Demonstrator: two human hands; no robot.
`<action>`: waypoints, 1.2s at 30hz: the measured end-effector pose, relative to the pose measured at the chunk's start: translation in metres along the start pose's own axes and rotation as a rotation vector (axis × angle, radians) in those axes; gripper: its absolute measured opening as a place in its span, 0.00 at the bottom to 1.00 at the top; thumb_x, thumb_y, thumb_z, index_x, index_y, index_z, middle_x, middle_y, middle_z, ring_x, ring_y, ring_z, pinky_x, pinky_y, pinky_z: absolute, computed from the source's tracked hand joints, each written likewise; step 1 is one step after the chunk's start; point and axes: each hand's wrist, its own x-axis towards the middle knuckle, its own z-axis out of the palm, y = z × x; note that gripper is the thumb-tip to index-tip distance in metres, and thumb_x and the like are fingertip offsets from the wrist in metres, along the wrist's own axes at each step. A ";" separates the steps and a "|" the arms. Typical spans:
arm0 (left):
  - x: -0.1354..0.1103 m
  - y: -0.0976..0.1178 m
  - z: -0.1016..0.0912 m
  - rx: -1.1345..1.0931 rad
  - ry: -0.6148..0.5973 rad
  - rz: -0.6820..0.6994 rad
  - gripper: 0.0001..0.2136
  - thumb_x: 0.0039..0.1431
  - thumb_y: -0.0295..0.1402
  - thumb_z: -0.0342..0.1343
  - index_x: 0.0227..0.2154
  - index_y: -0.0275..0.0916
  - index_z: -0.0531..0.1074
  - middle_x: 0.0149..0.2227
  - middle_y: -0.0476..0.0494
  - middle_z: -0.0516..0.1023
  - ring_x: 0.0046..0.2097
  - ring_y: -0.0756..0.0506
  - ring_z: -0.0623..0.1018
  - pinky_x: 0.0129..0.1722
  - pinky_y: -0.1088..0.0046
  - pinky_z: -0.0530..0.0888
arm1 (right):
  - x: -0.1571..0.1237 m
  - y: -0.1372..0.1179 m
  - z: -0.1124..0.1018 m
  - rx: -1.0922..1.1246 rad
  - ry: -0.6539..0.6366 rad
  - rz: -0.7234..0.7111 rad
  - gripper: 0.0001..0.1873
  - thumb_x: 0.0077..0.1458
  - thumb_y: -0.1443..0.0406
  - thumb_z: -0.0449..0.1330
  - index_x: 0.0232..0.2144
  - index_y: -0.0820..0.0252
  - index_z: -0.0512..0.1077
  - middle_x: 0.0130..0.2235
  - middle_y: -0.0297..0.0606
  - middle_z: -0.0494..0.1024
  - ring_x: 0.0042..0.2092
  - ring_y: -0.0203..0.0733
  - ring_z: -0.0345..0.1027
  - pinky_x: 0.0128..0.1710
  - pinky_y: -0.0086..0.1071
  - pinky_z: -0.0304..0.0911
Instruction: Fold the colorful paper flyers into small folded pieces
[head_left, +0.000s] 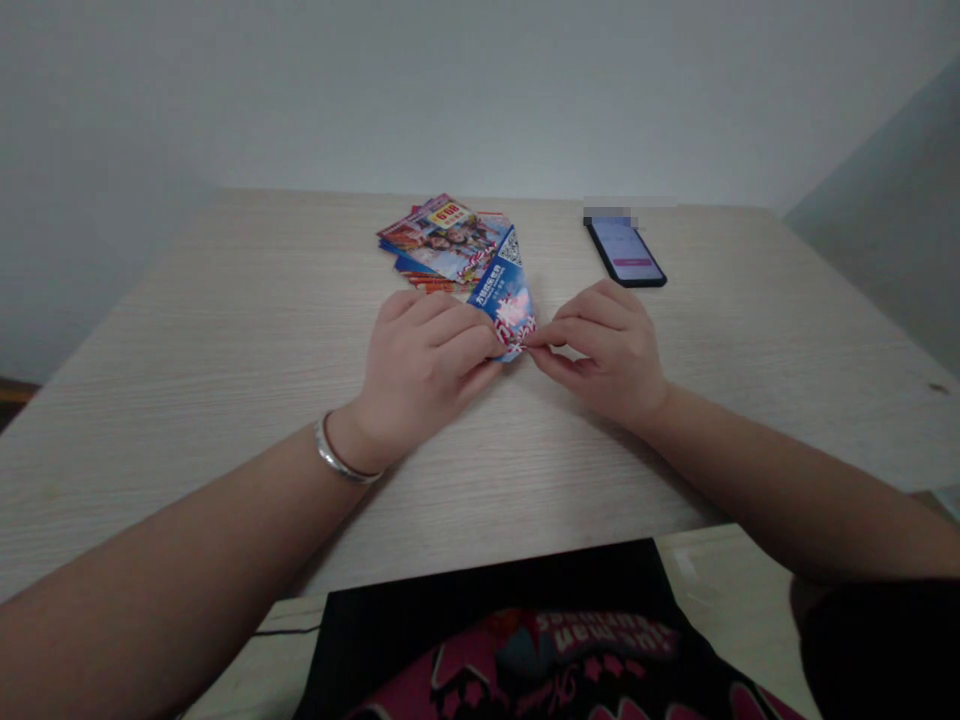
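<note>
Since only the head camera looks on, the scene runs from above the forearms down across a pale wood-grain worktop (225, 300), whose far edge sits before a plain wall (480, 90). Near the middle of the worktop, the left hand (424, 365) and right hand (600, 352) come together, both closed on a blue printed card (504, 295). The left hand curls over the card's lower part from one side, while the right reaches in from the other and pinches its red-and-white tip between thumb and forefinger. That two-sided hold seems to keep the narrow end tight and steady. The upper end, printed with a QR code (510, 250), stands free and angles toward the far edge. Just behind the card lies a loose fan of glossy leaflets (442, 240), spread so that part of each printed face shows; whether the card touches them is hard to tell. Off to the right, apart from the hands, a smartphone (625, 252) lies flat with its lit screen up, apparently set there to stay clear of the hands. A silver bangle (341, 452) circles the left wrist. Along the lower edge, a black garment with pink lettering (510, 640) shows at the person's front.
</note>
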 end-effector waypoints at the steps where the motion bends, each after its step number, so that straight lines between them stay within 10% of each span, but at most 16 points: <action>1: 0.000 0.000 0.000 0.005 -0.007 -0.002 0.12 0.72 0.40 0.54 0.31 0.44 0.72 0.37 0.51 0.84 0.37 0.45 0.79 0.39 0.61 0.66 | 0.000 0.000 0.000 -0.002 -0.005 0.010 0.04 0.63 0.65 0.65 0.35 0.54 0.80 0.32 0.33 0.80 0.34 0.40 0.69 0.36 0.39 0.65; 21: -0.001 0.000 0.005 -0.054 0.019 -0.122 0.05 0.68 0.34 0.56 0.35 0.43 0.72 0.35 0.48 0.81 0.37 0.43 0.79 0.37 0.62 0.70 | -0.001 -0.002 -0.002 0.010 0.023 0.044 0.04 0.63 0.63 0.65 0.42 0.51 0.78 0.37 0.33 0.81 0.38 0.41 0.73 0.40 0.40 0.68; 28: -0.004 -0.002 0.013 -0.372 0.151 -0.296 0.06 0.64 0.24 0.55 0.37 0.42 0.68 0.38 0.48 0.78 0.41 0.47 0.79 0.39 0.68 0.77 | -0.008 0.012 0.003 0.257 0.028 0.405 0.20 0.59 0.59 0.65 0.54 0.51 0.73 0.55 0.44 0.78 0.56 0.52 0.71 0.50 0.47 0.70; 36: -0.009 -0.004 0.020 -0.557 0.213 -0.285 0.09 0.65 0.23 0.56 0.36 0.44 0.64 0.43 0.48 0.78 0.46 0.46 0.80 0.48 0.62 0.80 | -0.004 0.004 0.004 0.627 -0.206 0.785 0.18 0.58 0.49 0.65 0.29 0.56 0.77 0.30 0.34 0.80 0.34 0.38 0.69 0.38 0.36 0.65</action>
